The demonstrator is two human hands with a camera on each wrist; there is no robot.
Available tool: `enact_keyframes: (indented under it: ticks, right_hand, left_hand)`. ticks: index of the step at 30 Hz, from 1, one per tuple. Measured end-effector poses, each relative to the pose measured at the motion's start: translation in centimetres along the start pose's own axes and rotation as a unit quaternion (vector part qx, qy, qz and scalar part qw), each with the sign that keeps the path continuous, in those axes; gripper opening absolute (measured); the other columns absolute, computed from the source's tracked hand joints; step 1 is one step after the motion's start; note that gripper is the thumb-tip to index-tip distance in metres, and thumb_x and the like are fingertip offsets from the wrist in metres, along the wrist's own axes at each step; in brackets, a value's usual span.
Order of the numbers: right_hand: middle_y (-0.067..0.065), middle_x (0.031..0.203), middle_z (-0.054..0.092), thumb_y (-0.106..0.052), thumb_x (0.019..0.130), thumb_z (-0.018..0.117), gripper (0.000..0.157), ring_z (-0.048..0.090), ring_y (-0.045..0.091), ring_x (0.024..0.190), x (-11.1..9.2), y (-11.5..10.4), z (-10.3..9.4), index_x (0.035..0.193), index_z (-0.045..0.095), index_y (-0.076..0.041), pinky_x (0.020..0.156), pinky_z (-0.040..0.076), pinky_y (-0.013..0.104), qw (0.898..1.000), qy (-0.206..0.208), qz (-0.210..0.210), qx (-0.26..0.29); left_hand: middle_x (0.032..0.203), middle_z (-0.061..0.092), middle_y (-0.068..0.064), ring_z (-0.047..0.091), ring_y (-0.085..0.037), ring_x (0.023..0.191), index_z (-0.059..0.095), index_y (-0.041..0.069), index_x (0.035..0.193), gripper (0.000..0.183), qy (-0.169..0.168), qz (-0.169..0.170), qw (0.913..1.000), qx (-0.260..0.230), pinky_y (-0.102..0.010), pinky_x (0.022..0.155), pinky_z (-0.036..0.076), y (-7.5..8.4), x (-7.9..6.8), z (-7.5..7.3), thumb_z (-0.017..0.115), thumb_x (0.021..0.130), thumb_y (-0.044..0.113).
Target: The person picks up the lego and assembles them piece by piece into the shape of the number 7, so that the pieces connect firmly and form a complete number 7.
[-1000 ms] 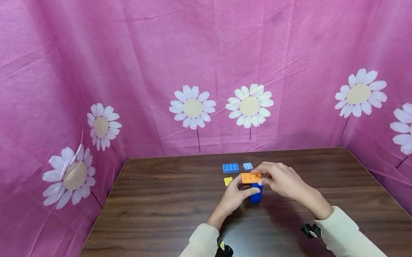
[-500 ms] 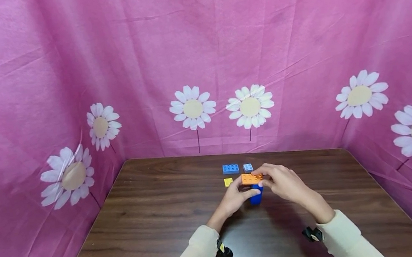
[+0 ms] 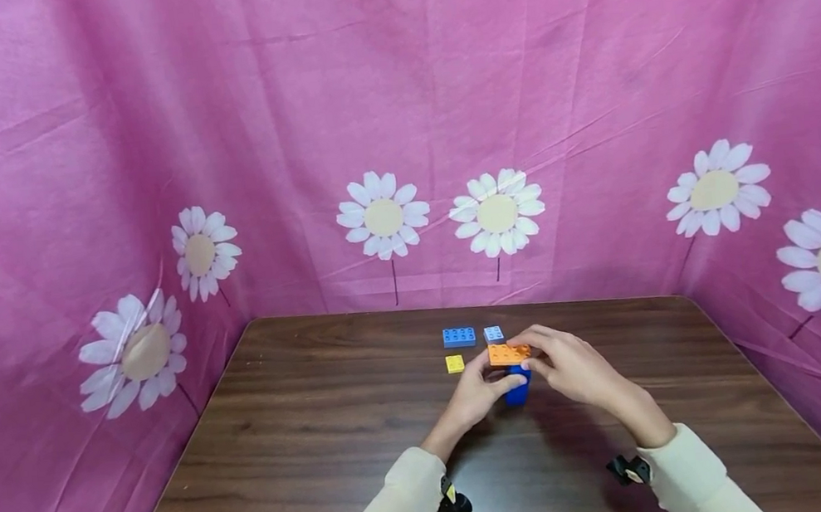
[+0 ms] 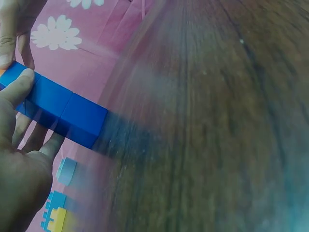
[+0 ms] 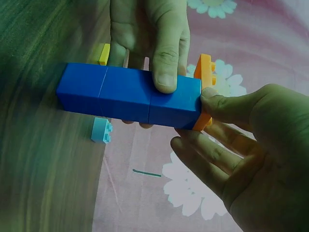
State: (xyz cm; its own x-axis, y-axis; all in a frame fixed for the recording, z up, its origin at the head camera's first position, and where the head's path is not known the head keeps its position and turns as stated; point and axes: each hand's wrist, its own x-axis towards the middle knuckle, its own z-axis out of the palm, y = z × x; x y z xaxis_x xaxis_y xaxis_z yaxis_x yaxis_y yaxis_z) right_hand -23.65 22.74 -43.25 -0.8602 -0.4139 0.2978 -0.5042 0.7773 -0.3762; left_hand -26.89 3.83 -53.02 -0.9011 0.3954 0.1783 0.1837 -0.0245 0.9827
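Three dark blue bricks form an upright tower (image 3: 518,394), its lower end at the table top. Across the tower's top lies a flat orange brick (image 3: 508,353) with studs up, overhanging to the left in the head view. My left hand (image 3: 474,394) grips the tower near its upper part, thumb on the near face and fingers behind. With thumb and fingers, my right hand (image 3: 578,365) pinches the orange brick at its right end. In the right wrist view the orange brick (image 5: 205,67) sits against the top blue brick (image 5: 176,101); whether it is fully pressed down I cannot tell.
Behind the hands on the brown wooden table (image 3: 309,433) lie a medium blue brick (image 3: 459,337), a small light blue brick (image 3: 493,334) and a small yellow brick (image 3: 455,364). A pink cloth (image 3: 392,83) with printed daisies hangs around the table's back and sides.
Both hands, the blue tower and the orange brick have shifted slightly to the right. The grips look the same, and the loose bricks stay where they were.
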Motion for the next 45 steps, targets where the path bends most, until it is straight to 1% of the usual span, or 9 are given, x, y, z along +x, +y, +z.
enact_keyframes:
  ticks: [9,16,23,29,33,37,39,43,45]
  right_hand:
    - [0.002,0.127,0.071,-0.006,0.098,0.076,0.036,0.07,0.018,0.104,-0.2,0.3,0.3,0.133,0.072,-0.011,0.09,0.063,0.046,0.999,0.006,-0.005,0.032]
    - [0.004,0.125,0.072,-0.004,0.096,0.077,0.035,0.071,0.021,0.106,-0.2,0.4,0.2,0.131,0.073,-0.008,0.089,0.063,0.046,0.999,0.018,-0.009,0.026]
    - [0.007,0.128,0.071,-0.005,0.096,0.076,0.037,0.072,0.025,0.11,-0.7,0.9,-0.2,0.132,0.071,-0.008,0.094,0.062,0.049,1.0,0.014,0.011,0.026]
    - [0.008,0.128,0.071,-0.002,0.095,0.077,0.038,0.072,0.027,0.11,-1.0,1.0,-0.5,0.133,0.071,-0.007,0.092,0.062,0.051,0.999,0.018,0.011,0.025]
    - [0.01,0.133,0.069,-0.003,0.094,0.077,0.042,0.069,0.032,0.119,-1.2,1.0,-0.5,0.136,0.069,-0.007,0.098,0.059,0.057,1.0,0.016,0.013,0.004]
    - [0.01,0.139,0.067,-0.007,0.094,0.078,0.044,0.062,0.034,0.13,-1.4,0.7,-0.5,0.137,0.068,-0.009,0.104,0.054,0.061,0.999,0.035,0.009,-0.031]
    - [0.007,0.136,0.068,-0.007,0.093,0.08,0.042,0.062,0.03,0.127,-1.4,0.1,-0.4,0.134,0.07,-0.01,0.101,0.057,0.058,0.997,0.063,-0.005,-0.044]
    - [-0.001,0.116,0.073,-0.006,0.091,0.082,0.028,0.064,0.016,0.105,-1.5,-1.5,0.6,0.118,0.078,-0.012,0.082,0.061,0.04,0.988,0.136,-0.061,-0.046]
    - [-0.004,0.106,0.075,-0.005,0.091,0.083,0.022,0.063,0.009,0.089,-1.5,-2.5,1.5,0.111,0.08,-0.014,0.07,0.057,0.031,0.984,0.155,-0.088,-0.028]
  left_hand:
    - [0.133,0.071,-0.009,0.07,-0.017,0.12,0.064,0.009,0.141,0.045,0.011,0.01,0.9999,-0.002,-0.035,0.108,0.057,-0.1,0.3,0.5,0.078,0.099,0.014]
    - [0.134,0.071,-0.01,0.069,-0.019,0.121,0.062,0.009,0.143,0.048,0.009,-0.004,0.9999,0.01,-0.038,0.108,0.057,0.3,0.2,0.8,0.078,0.099,0.017]
    - [0.135,0.071,-0.009,0.069,-0.019,0.123,0.063,0.012,0.142,0.047,0.004,-0.008,0.9997,0.023,-0.037,0.108,0.057,0.4,0.5,1.6,0.079,0.099,0.02]
    - [0.135,0.071,-0.009,0.069,-0.018,0.123,0.062,0.012,0.143,0.048,0.005,-0.015,0.9996,0.024,-0.037,0.108,0.056,0.4,0.6,2.0,0.078,0.099,0.021]
    - [0.139,0.068,-0.009,0.068,-0.019,0.125,0.059,0.011,0.146,0.052,-0.006,-0.019,0.9996,0.019,-0.038,0.11,0.055,0.4,0.5,2.0,0.079,0.099,0.021]
    - [0.142,0.065,-0.011,0.067,-0.024,0.129,0.055,0.01,0.148,0.057,-0.027,-0.023,0.9991,0.021,-0.039,0.109,0.056,0.4,0.1,1.4,0.081,0.097,0.018]
    - [0.143,0.064,-0.014,0.066,-0.03,0.131,0.055,0.009,0.146,0.056,-0.032,-0.022,0.9988,0.03,-0.04,0.108,0.056,0.4,-0.2,0.5,0.08,0.096,0.014]
    - [0.139,0.065,-0.019,0.065,-0.04,0.13,0.058,0.003,0.141,0.047,-0.024,0.001,0.9987,0.046,-0.045,0.11,0.055,0.6,-0.9,-1.7,0.075,0.097,0.005]
    - [0.133,0.067,-0.019,0.068,-0.037,0.125,0.062,0.001,0.136,0.04,-0.004,0.016,0.9977,0.066,-0.043,0.109,0.056,0.8,-1.1,-2.9,0.073,0.097,0.003]
